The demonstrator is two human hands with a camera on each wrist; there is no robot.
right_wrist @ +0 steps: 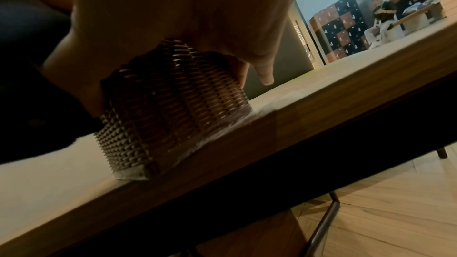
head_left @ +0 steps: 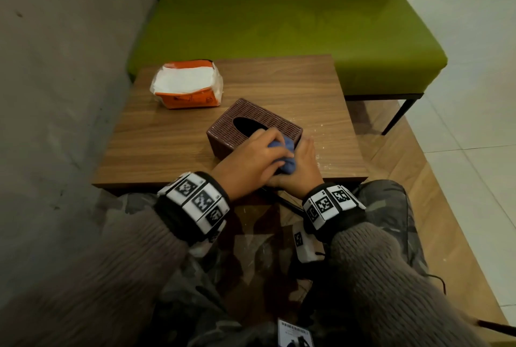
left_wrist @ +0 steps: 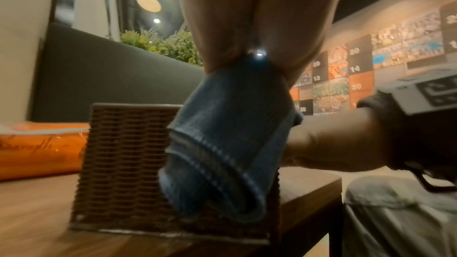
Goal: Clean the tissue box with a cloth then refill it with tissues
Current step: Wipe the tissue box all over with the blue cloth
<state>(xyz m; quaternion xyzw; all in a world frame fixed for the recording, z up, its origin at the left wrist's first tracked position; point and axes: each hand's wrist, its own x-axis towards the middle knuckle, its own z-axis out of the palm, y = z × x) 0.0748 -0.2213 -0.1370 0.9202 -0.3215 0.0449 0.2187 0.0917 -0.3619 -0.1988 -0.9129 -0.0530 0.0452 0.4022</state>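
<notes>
Left hand: I saw my left hand [head_left: 248,161] over the near end of the tissue box, its fingers curled around a bunched blue cloth [head_left: 282,155]. In the left wrist view the fingers [left_wrist: 217,26] pinched the cloth [left_wrist: 227,144] at its top, and the cloth hung down against the near side of the box.

Right hand: My right hand [head_left: 300,168] was on the near right corner of the box. In the right wrist view its fingers [right_wrist: 241,73] were bent down over the box's side wall and touched it; one fingertip pointed down beside the box, apart from the table. The grip was narrow, closed on the box. The cloth lay between the two hands and touched both.

Tissue box: The brown woven tissue box [head_left: 251,126] stood upright on the table, near the front edge and turned at an angle. Its oval opening on top was dark; I could not tell what was inside.

Tissue pack: An orange pack of tissues [head_left: 187,85] lay on the far left part of the table, well apart from the box, with white tissue showing on top.

Table: The wooden table [head_left: 293,81] had pale specks on its right part, beside the box.

Bench: A green bench [head_left: 279,25] stood behind the table.
</notes>
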